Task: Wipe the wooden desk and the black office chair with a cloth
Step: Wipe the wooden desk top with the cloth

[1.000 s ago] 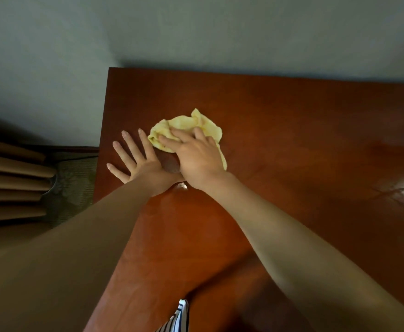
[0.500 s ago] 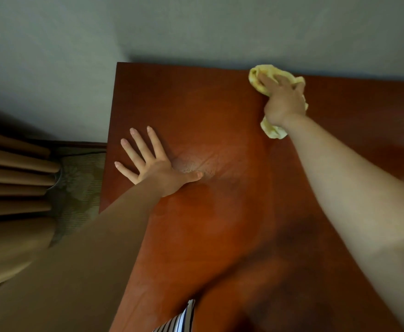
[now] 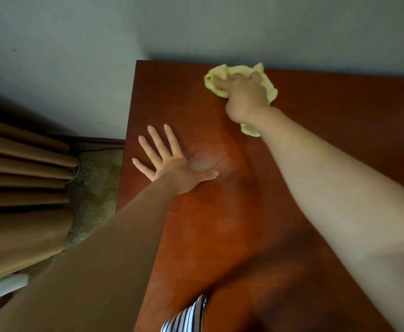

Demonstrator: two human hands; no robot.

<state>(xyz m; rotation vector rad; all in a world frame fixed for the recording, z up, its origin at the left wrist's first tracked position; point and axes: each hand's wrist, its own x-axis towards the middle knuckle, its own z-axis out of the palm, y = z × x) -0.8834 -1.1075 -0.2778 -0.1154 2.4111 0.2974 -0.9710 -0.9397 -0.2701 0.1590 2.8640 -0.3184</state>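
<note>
Now the right hand (image 3: 244,99) is far out over the wooden bench (image 3: 315,164), close to its back edge where it meets the grey wall (image 3: 196,27). Its grip is closed over a crumpled yellow cloth (image 3: 222,73), with the fingers bent across the top and the palm pressing the fabric down on the wood. The hand is somewhat blurred, so the finer lie of each finger is hard to read. Folds of the cloth stick out beyond the fingertips and to the right of the knuckles, and one corner shows under the wrist.

The left hand (image 3: 172,164) lies flat on the bench near its left edge, well apart from the cloth. Its grip is wide and holds nothing: the fingers are straight and fanned, and the thumb points right. Just beside that thumb is a dull, smeared patch (image 3: 203,161) on the glossy surface (a streak or two runs through it).

Off the left edge hang brown pleated curtains (image 3: 23,168) over patterned carpet (image 3: 95,183). A striped garment (image 3: 189,315) shows at the bottom of the view.
</note>
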